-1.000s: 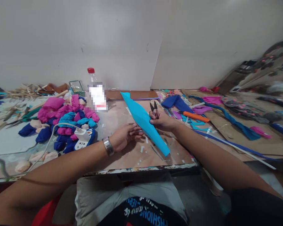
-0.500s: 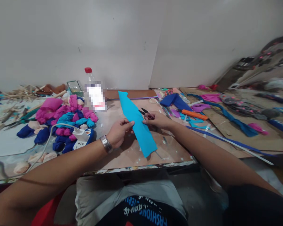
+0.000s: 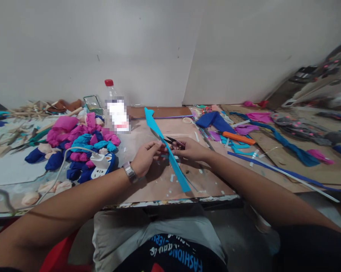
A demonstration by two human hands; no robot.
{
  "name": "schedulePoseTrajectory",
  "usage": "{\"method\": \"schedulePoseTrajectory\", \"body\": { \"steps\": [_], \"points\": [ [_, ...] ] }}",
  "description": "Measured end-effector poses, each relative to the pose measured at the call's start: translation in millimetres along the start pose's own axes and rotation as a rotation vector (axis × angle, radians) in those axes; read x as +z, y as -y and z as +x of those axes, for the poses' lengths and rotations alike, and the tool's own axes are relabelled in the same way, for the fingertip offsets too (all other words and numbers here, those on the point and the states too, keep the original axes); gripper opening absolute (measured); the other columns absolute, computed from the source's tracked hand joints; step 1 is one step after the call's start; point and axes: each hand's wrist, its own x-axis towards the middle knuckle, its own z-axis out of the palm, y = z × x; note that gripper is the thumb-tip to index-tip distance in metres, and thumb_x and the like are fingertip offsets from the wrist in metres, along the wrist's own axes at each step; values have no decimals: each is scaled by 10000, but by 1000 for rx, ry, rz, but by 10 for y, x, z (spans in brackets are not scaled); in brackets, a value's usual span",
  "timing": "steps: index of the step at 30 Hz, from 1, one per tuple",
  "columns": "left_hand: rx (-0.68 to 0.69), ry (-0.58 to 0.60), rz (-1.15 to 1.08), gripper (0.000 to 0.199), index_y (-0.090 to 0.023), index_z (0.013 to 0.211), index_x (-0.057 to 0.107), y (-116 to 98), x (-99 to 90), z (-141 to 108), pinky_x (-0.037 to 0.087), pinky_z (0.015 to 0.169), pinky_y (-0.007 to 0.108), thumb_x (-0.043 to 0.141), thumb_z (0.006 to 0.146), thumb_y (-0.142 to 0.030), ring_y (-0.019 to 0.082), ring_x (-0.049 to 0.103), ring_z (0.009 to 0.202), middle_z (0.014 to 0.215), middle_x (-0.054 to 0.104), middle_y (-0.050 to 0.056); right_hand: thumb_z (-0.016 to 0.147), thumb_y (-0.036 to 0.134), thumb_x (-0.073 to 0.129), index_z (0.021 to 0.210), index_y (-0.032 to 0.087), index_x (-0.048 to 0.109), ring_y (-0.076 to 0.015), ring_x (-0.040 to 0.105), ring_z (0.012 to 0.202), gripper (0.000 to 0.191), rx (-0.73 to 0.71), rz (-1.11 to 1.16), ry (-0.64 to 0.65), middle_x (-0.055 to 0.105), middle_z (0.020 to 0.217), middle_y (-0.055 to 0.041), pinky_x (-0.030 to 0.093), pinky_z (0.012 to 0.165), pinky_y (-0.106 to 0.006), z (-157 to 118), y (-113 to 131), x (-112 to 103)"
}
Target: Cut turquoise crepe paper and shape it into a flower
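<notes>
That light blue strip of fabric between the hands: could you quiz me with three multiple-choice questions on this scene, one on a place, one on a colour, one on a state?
1. Where does the plastic bottle stand?
A. at the back of the table, near the wall
B. on the floor
C. on the person's lap

2. What colour is the bottle's cap?
A. green
B. red
C. yellow

3. How are the blades of the snips in the right hand?
A. parted
B. folded away
C. broken off

Answers: 1 A, it rises behind the pile of fabric bundles; 2 B, the cap shows red; 3 A, two black tips spread toward the light blue strip pinched by the left hand.
</notes>
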Motion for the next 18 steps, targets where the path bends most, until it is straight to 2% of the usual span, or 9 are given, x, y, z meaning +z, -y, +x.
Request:
{"method": "schedulePoseTrajectory", "body": {
  "steps": [5, 10, 13, 18],
  "points": [
    [80, 36, 144, 394, -132, 849, 691, 18, -17, -1, 516, 612, 226, 841, 740, -480, 96, 607, 632, 751, 674, 24, 795, 711, 699, 845, 183, 590, -108, 500, 547, 541, 83, 162, 47, 533, 643, 48, 420, 515, -238, -24, 72, 37],
    [105, 40, 221, 351, -138, 816, 693, 44, -23, -3, 480, 590, 224, 865, 721, -429, 102, 602, 616, 720, 685, 24, 718, 560, 840, 737, 208, 451, -93, 501, 559, 525, 72, 193, 103, 465, 653, 71, 454, 518, -229, -45, 153, 66],
    [101, 52, 220, 323, -134, 832, 699, 58, -27, 3, 482, 603, 225, 860, 728, -394, 108, 615, 646, 774, 710, 43, 693, 467, 870, 740, 211, 445, -98, 513, 571, 498, 72, 183, 121, 474, 658, 74, 445, 513, -228, -34, 155, 90],
    [91, -22, 130, 342, -159, 914, 626, 40, 1, 5, 537, 643, 250, 854, 734, -339, 114, 634, 677, 806, 672, 13, 658, 388, 895, 719, 206, 453, -90, 509, 573, 482, 26, 272, 23, 479, 643, 80, 459, 542, -230, 0, 113, 57]
  ]
}}
